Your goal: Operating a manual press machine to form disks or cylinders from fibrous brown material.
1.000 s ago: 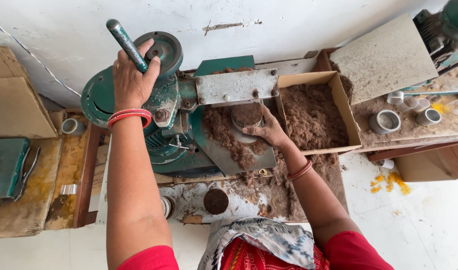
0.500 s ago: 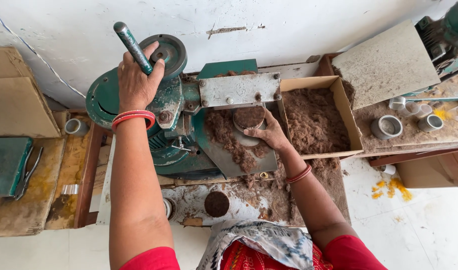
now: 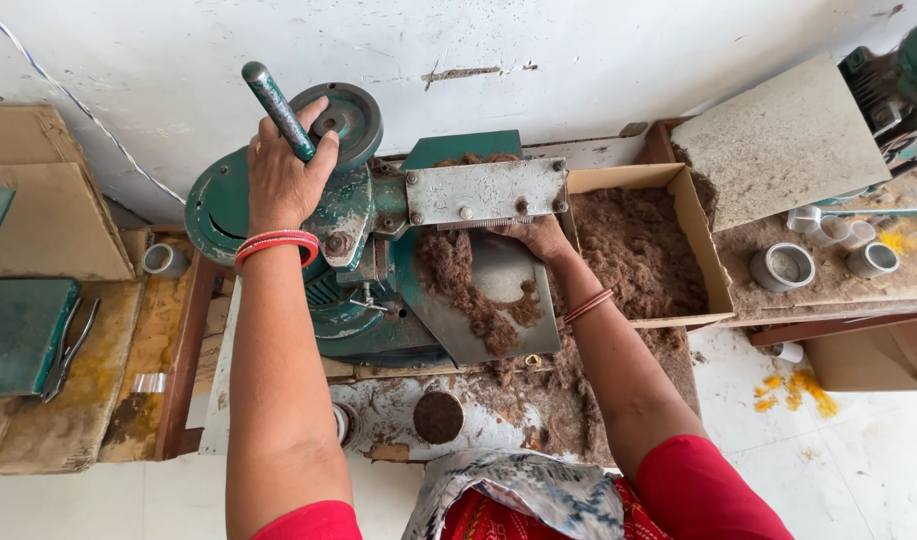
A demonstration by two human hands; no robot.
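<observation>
Up top, the left hand [image 3: 283,180] is closed in a full grip around the dark green metal lever handle [image 3: 276,108] of a green cast-iron hand press [image 3: 353,245], fingers wrapped over it and thumb crossing the front; red bangles [image 3: 275,244] ring the wrist. The handle's upper end stands clear above the fist, while its lower end is hidden behind the palm. Beside it the right hand [image 3: 540,238] reaches under the grey bolted metal plate [image 3: 486,192]; its fingertips are covered by that plate, so whether they are spread or pinching anything cannot be told. Just below lies a sloping steel chute [image 3: 503,315] carrying clumps of brown fibrous powder [image 3: 463,290]. More of the same brown material fills an open cardboard box [image 3: 690,225] to the right, touching the press. Further right on the counter [image 3: 768,300], small white plastic rings [image 3: 781,265] sit in dust. A second machine [image 3: 903,85] is cut off at the upper right corner. Pliers [image 3: 68,350] lie far left.
</observation>
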